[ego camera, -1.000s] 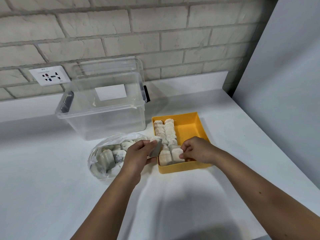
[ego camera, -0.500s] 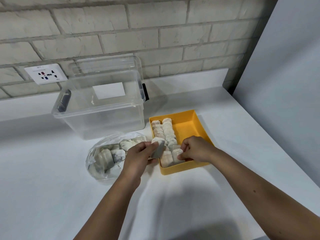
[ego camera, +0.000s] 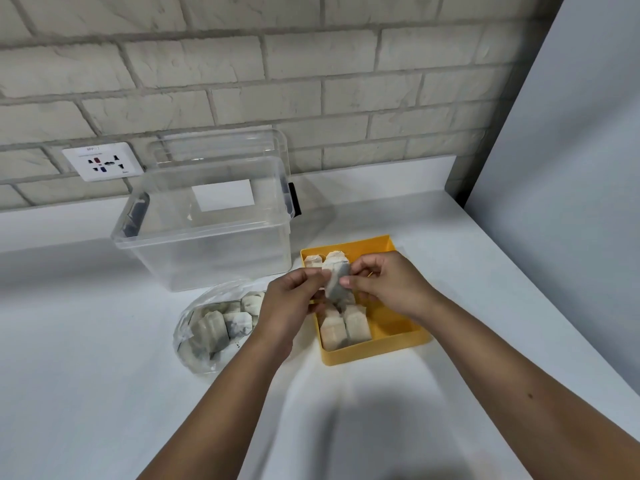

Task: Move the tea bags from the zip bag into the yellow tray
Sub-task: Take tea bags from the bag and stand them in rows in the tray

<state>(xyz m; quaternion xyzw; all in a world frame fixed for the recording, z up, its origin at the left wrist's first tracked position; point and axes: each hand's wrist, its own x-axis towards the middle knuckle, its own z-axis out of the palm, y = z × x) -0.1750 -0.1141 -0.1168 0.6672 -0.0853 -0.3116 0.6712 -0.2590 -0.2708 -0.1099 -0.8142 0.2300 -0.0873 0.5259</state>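
A pale tea bag (ego camera: 335, 279) hangs upright above the yellow tray (ego camera: 388, 344), pinched between my left hand (ego camera: 289, 306) on its left edge and my right hand (ego camera: 388, 284) on its right edge. Two rows of tea bags (ego camera: 344, 329) lie along the tray's left side; my hands hide the middle of the rows. The clear zip bag (ego camera: 214, 327) lies left of the tray with several tea bags inside.
An open clear plastic box (ego camera: 204, 233) stands behind the zip bag, its lid leaning on the brick wall. A wall socket (ego camera: 102, 161) is at the back left. A grey panel (ego camera: 571, 168) borders the white counter on the right.
My left hand has lifted its tea bag up over the tray. My right hand has left the bags in the tray and taken hold of the raised tea bag's other edge.
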